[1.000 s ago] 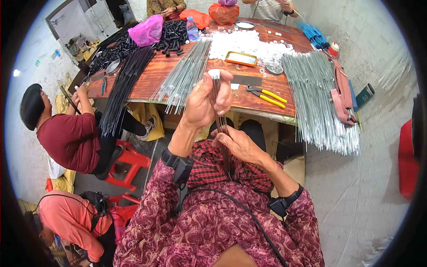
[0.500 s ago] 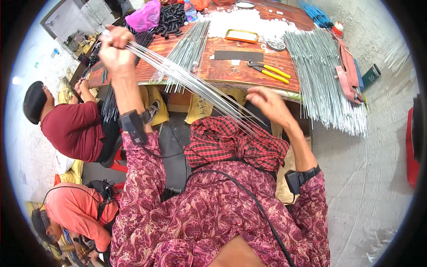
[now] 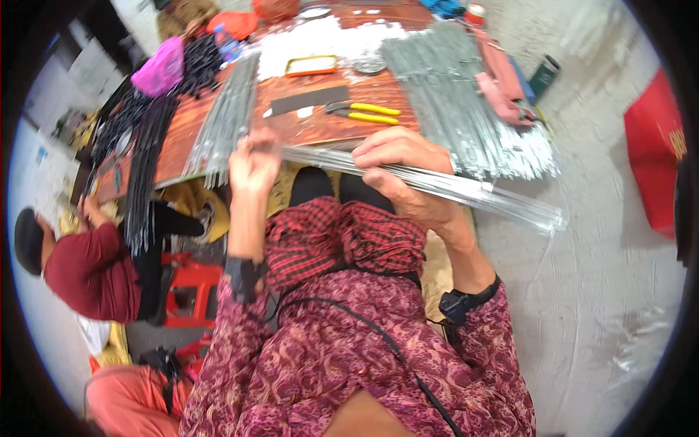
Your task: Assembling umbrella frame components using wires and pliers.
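Rough pale wall (image 3: pixel 575 313), right side | grained red-brown wooden table (image 3: pixel 291 127), near edge beyond the lap | straight grey rods (image 3: pixel 451 95) overhanging that edge | slim shiny rod bundle (image 3: pixel 502 198) spanning both hands, right end jutting free | right hand (image 3: pixel 419 171) pinching it between fingers and thumb | left hand (image 3: pixel 253 164) at its left end, blurred, grip cannot be told | smooth yellow-handled pliers (image 3: pixel 373 113), lying flat

A small workshop, shown by the wooden worktable (image 3: pixel 292 133), yellow-handled pliers (image 3: pixel 368 113) and bundled metal rods (image 3: pixel 437 95).
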Demonstrator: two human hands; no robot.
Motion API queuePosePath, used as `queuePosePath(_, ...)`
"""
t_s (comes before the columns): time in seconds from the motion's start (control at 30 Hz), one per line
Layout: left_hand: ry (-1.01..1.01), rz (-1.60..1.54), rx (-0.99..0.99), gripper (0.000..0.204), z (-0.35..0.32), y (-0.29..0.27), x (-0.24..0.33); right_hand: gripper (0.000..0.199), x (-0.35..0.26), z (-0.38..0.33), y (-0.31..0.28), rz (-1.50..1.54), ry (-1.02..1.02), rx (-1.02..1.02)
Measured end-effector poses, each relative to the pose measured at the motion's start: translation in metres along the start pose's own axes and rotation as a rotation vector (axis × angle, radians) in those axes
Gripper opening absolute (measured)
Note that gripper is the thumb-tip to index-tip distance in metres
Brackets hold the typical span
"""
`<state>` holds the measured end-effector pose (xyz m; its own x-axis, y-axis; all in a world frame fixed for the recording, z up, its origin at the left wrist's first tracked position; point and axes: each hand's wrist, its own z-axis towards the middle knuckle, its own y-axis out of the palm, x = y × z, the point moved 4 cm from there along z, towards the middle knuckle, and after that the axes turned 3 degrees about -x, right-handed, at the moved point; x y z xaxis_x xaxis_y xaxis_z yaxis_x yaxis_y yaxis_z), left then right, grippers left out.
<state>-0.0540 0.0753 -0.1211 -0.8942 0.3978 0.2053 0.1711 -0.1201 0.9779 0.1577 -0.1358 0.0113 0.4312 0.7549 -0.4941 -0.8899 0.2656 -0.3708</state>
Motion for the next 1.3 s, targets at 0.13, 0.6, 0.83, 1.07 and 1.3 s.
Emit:
queuePosePath(0.13, -0.466, 0.124, 0.223, 0.04, -0.093, -0.017, -0.051, 0.009, 0.006, -0.005, -0.014, 0.121, 0.361, 0.049)
queuePosePath(0.6, 0.018, 1.242, -0.61, 0.059, -0.097, 0.163, -0.044, 0.045, 0.016, 0.035, 0.055, 0.32, 0.539, -0.347)
queuePosePath(0.83, -0.064, 1.091, -0.434, 0.048, -0.08, 0.112, -0.051, 0.057, 0.045, -0.002, 0.079, 0.161, 0.582, -0.496)
queuePosePath(1.07, 0.015, 1.018, -0.325, 0.059, -0.073, 0.111, -0.036, 0.045, 0.046, 0.003, 0.068, 0.229, 0.635, -0.266)
queuePosePath(1.3, -0.092, 1.047, -0.339, 0.062, -0.072, 0.116, -0.025, 0.027, 0.05, 0.012, 0.067, 0.684, 0.791, -0.033)
